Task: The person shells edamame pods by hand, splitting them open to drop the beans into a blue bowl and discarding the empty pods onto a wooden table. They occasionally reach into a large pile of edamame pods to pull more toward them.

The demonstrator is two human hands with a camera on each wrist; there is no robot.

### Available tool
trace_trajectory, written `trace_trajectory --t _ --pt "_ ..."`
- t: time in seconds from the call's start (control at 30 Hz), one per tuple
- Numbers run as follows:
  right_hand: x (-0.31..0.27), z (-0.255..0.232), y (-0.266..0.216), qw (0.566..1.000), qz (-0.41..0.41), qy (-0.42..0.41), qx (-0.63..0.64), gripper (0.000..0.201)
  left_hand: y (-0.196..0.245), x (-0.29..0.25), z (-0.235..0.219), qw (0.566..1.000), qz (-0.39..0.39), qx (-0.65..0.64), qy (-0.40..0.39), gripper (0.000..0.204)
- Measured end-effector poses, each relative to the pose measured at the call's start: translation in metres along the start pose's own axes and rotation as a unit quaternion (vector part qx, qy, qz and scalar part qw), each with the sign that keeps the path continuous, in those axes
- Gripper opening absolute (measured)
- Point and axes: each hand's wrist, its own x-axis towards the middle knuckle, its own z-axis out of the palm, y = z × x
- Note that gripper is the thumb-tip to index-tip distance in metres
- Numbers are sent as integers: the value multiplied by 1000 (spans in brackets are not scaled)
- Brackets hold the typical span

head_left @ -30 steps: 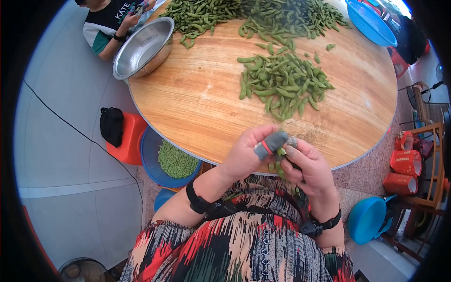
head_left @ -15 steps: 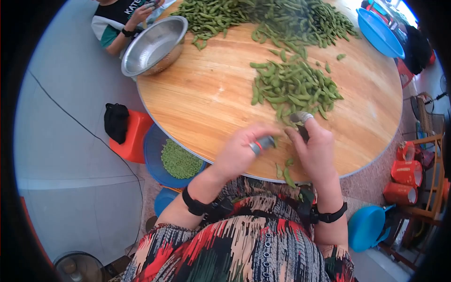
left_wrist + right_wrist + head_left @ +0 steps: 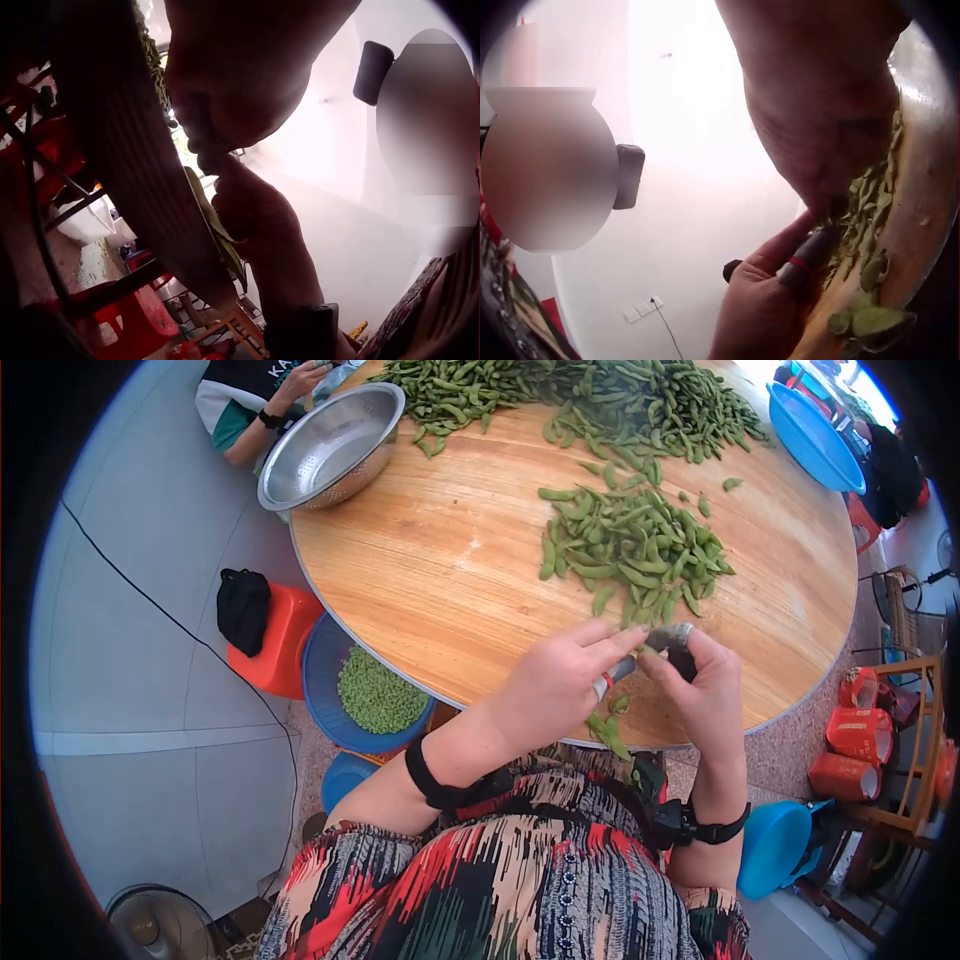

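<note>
Both hands meet over the table's near edge, below a small heap of green pods (image 3: 640, 545). The left hand (image 3: 565, 680), with a grey cover and red band on its thumb, pinches a green pod (image 3: 645, 650) at the fingertips. Fingers of the right hand (image 3: 710, 685), one wearing a ridged grey cover, curl round the same pod from the other side. A few pods (image 3: 608, 730) lie on the wood just under the hands. In the right wrist view the left thumb's grey cover (image 3: 806, 259) shows, while the pod between the fingers is mostly hidden.
A large pod pile (image 3: 640, 400) covers the table's (image 3: 400, 580) far side. A metal colander (image 3: 335, 445) stands at the left edge, a blue basket (image 3: 815, 435) at the far right. Below left, a blue tub (image 3: 320, 705) holds shelled beans beside a red stool (image 3: 285, 640).
The hands were apart half a second ago; now they are together at the fingertips. The left hand has moved right and up, and the right hand has shifted slightly right.
</note>
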Motion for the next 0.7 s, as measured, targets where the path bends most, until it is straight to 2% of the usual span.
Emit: trace_trajectory --t 0.03,0.07,0.1,0.13,0.17,0.2,0.23,0.27,0.3,0.37,0.43,0.5,0.53,0.63,0.67,0.7 --pt "-3 -2 -2 998 34 -52 17 22 0 2 1 1000 17 7 -19 31" --pt "-5 -2 0 998 36 -50 18 22 0 4 2 999 34 14 -38 28" --pt "-7 -1 4 994 39 -43 92 21 4 5 2 998 34 13 -41 28" --pt "-9 -1 6 985 43 -35 166 21 9 7 0 984 -97 -132 -71 23" --pt "-10 -1 6 984 44 -33 167 21 12 9 0 931 -224 -270 -97 19" --pt "-11 -2 6 965 65 -28 251 20 10 8 2 931 -224 -270 -99 19" --pt "-13 -2 6 939 85 -23 333 21 5 7 6 858 -271 -432 -51 18" --pt "-15 1 5 938 85 -22 335 21 2 6 8 755 -310 -578 0 16" --pt "-18 4 2 925 114 -62 358 21 0 4 9 732 -315 -604 19 13" --pt "-22 9 5 906 135 -128 381 21 2 4 11 740 -318 -592 25 10" --pt "-24 8 3 901 131 -141 387 21 6 6 11 751 -317 -578 37 8" --pt "-22 10 4 890 129 -164 406 20 11 7 10 742 -328 -583 39 13" --pt "-22 10 5 889 117 -174 408 20 10 6 12 750 -322 -575 49 13" --pt "-24 10 -2 856 152 -171 463 18 7 5 16 784 -298 -542 53 10" --pt "-23 11 0 856 146 -178 463 18 8 5 16 787 -295 -538 60 10" --pt "-23 13 3 860 143 -175 458 18 10 5 15 808 -298 -505 59 10"
